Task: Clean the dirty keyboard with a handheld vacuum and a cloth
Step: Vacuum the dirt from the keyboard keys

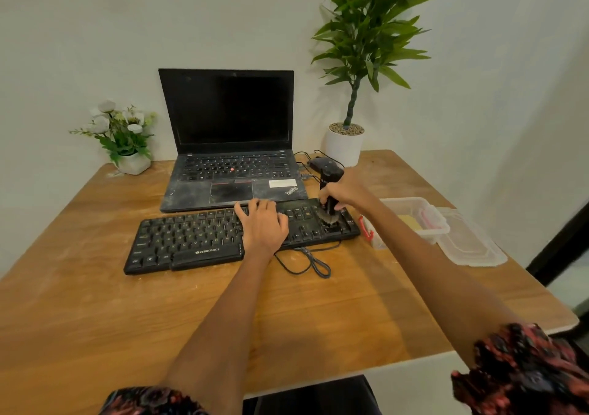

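Near the table's point(95, 303) middle, dusty keyboard point(191, 239), left hand point(263, 226) flat on its keys, right hand point(342, 191) gripping handheld vacuum point(330, 188), brush tip blurred on right-end keys, laptop point(229, 146) behind, lidless plastic box point(414, 220) at right edge.

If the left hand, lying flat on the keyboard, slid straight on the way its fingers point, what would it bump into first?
Most likely the front edge of the open laptop, which sits just beyond the left hand and the keyboard. Depth is hard to judge here.
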